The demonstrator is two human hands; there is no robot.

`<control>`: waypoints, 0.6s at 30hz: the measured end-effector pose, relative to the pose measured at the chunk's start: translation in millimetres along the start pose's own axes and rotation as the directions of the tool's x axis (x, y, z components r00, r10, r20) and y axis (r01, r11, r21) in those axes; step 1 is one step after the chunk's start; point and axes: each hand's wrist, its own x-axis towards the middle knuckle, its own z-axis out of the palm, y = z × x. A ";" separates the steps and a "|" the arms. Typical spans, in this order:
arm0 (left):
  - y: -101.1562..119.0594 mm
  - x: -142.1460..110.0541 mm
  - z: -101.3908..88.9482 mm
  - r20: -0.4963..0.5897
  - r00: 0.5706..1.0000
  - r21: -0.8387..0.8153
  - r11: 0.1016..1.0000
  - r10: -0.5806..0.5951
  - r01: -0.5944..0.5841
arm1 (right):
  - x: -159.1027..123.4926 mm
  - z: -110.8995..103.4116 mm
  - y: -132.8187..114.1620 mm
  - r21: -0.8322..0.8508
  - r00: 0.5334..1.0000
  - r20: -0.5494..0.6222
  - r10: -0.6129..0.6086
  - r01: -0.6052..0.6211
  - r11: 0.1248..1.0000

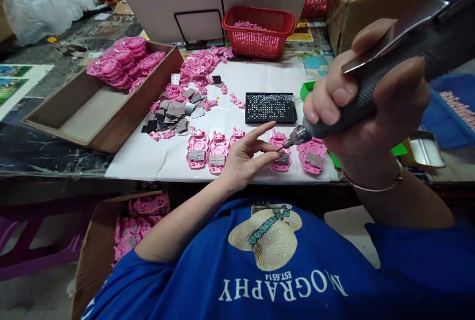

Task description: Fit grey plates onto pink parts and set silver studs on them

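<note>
My right hand [382, 82] is wrapped around a dark grey electric screwdriver [365, 92] that points down and to the left. Its thin bit [285, 147] ends between the thumb and a finger of my left hand [245, 157], which pinch at the tip. Whether a screw sits there is hidden. Just beneath the tip lies a pink plastic casing [279, 138] with a dark metal plate [282, 159] on it. More such casings with grey plates stand in a row: two at the left [218, 146], one partly behind my left hand, and one at the right [312, 154].
Behind the row is a black screw tray [270, 108]. Loose metal plates [174, 112] and pink parts [200, 65] are heaped at left, beside a cardboard box [104, 127] of pink casings. A red basket [258, 38] stands at the back; a blue bin [445, 117] is at right.
</note>
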 end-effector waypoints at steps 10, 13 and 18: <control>-1.6 -0.7 -0.8 0.108 0.991 0.003 0.997 0.073 -0.074 | -1.0 -2.6 2.6 -0.102 0.999 -0.030 0.015 -0.018 0.995; -0.9 -2.7 -4.3 0.059 0.986 0.211 0.964 0.154 -0.163 | -0.6 -5.9 5.4 -0.119 0.998 -0.064 0.003 -0.010 0.993; -3.6 -5.5 -0.1 0.308 0.887 0.730 0.513 0.343 -0.452 | 3.5 -20.2 24.9 -0.050 0.995 -0.096 -0.015 0.010 0.999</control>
